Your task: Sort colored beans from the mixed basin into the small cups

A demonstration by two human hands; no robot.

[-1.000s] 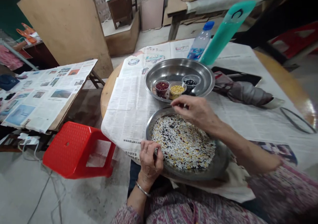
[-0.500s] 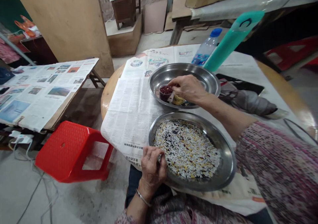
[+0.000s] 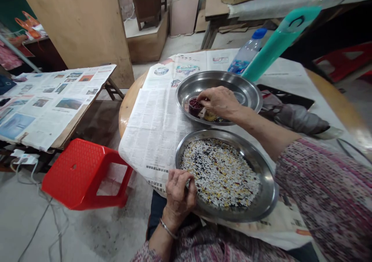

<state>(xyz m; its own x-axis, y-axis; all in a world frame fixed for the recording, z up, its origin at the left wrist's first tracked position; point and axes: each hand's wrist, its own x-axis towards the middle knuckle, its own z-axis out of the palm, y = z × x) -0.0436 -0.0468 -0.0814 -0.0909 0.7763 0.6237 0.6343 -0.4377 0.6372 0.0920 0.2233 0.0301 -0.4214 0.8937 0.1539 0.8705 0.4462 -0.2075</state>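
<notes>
A steel pan (image 3: 267, 200) full of mixed white, black, yellow and red grains lies on the newspaper near me. My left hand (image 3: 178, 194) grips its near-left rim, fingers curled over the edge. Behind it, a second steel pan (image 3: 247, 85) holds small clear cups. My right hand (image 3: 220, 101) reaches into that pan, fingertips pinched over the cup of red beans (image 3: 194, 105). The hand covers most of a cup of yellow grains (image 3: 209, 116); whatever the fingers hold is too small to see.
Newspaper (image 3: 154, 126) covers the round wooden table. A water bottle (image 3: 246, 55) and a teal tube (image 3: 276, 41) stand beyond the far pan; a folded grey umbrella (image 3: 293, 116) lies to the right. A red plastic stool (image 3: 84, 174) sits on the floor, left.
My right hand left the grain pan, reached to the far pan and now pinches over the red bean cup. My left hand kept its hold on the rim.
</notes>
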